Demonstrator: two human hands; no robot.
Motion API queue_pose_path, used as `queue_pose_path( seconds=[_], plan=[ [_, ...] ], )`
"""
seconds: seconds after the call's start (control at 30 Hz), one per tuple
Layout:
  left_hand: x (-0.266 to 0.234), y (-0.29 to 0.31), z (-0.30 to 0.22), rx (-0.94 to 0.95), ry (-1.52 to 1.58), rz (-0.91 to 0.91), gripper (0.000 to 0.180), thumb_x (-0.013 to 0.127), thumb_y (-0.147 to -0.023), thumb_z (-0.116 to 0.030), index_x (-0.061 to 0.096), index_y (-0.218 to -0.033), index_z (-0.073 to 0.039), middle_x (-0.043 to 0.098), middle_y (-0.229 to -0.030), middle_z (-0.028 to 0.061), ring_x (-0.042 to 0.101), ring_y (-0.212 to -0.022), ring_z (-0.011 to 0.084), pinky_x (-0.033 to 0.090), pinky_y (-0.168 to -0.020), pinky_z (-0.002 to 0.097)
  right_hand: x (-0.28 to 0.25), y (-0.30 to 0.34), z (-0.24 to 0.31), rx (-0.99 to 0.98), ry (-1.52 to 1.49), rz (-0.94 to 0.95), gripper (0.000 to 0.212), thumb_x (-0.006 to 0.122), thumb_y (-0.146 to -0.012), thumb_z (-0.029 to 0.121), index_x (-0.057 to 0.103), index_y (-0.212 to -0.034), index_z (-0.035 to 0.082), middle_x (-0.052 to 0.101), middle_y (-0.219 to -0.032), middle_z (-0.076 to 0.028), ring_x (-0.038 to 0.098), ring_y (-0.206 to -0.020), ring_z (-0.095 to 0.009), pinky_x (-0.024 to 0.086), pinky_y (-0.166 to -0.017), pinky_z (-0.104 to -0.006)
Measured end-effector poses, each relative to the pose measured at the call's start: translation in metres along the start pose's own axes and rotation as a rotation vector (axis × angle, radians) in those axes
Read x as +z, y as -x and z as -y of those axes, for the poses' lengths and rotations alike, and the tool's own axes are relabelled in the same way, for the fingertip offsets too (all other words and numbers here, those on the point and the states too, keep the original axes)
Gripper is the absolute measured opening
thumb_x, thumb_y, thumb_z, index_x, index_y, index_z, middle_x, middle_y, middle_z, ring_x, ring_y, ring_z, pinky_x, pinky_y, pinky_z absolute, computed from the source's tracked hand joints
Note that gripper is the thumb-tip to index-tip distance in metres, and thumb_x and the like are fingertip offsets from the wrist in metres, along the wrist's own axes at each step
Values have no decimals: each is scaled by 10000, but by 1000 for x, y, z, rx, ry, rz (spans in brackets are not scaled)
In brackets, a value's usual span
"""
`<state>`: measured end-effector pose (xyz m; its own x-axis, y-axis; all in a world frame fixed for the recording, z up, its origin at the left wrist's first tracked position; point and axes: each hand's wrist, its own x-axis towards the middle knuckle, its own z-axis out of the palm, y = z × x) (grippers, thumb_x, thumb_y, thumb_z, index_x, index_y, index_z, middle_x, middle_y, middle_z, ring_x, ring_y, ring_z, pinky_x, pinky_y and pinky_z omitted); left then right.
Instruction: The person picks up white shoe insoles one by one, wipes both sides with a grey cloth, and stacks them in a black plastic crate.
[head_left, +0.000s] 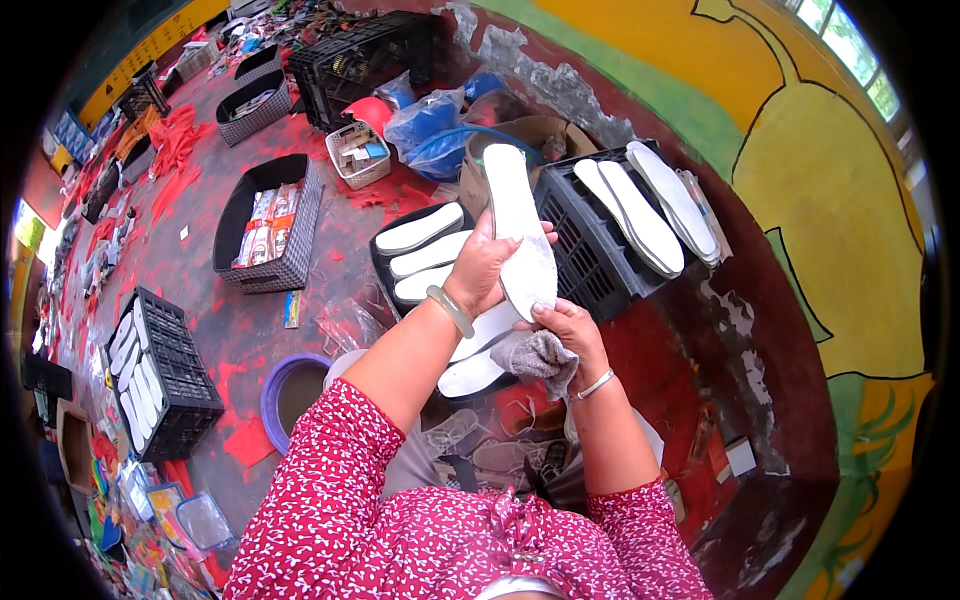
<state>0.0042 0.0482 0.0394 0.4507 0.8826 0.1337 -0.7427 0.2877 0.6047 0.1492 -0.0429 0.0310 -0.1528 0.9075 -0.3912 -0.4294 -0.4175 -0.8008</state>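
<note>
A white shoe insole is held up in front of me. My left hand grips it around the middle, thumb on its face. At the insole's lower end, my right hand pinches the edge and also holds a crumpled grey cloth. Below my hands, more white insoles lie in a dark container, partly hidden by my left forearm. To the right, several insoles rest on top of an upturned black plastic crate.
A purple basin of murky water stands left of my legs. Further left is a black crate of insoles. Beyond are a grey woven basket with packets, a small beige basket and blue plastic bags. A painted wall bounds the right.
</note>
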Motion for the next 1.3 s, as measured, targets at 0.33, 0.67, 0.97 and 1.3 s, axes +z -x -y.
queue_pose_path(
  seconds=[0.33,0.67,0.97,1.3],
  plan=[
    [-18,0,6,-224,-166,24,642,417,-803,127,232,-1391,-52,465,-1290,209,509,-1183,331,473,-948,439,-32,17,42,-611,-455,-166,376,474,-945,332,551,-1102,-1,625,-1042,-149,605,-974,-265,477,-888,-368],
    [9,17,27,-442,-3,164,710,452,-779,161,276,-1412,-107,418,-1354,106,464,-1224,248,413,-1008,383,-14,-11,-11,-1058,1301,-414,418,528,-889,192,508,-1301,123,436,-1380,-138,320,-1337,-327,179,-1061,-506],
    [24,35,32,-544,-524,512,870,389,-682,124,141,-1482,-108,389,-1361,44,428,-1207,126,321,-1019,269,-36,-18,12,-1006,626,-521,308,507,-943,224,578,-1176,37,587,-1159,-149,559,-1079,-274,423,-919,-337],
    [26,31,7,-497,31,470,712,557,-791,35,240,-1423,-55,376,-1377,248,427,-1247,400,359,-1030,508,-61,-1,44,-516,-678,107,458,444,-940,292,440,-1306,17,471,-1338,-146,478,-1210,-278,408,-999,-392]
  ],
)
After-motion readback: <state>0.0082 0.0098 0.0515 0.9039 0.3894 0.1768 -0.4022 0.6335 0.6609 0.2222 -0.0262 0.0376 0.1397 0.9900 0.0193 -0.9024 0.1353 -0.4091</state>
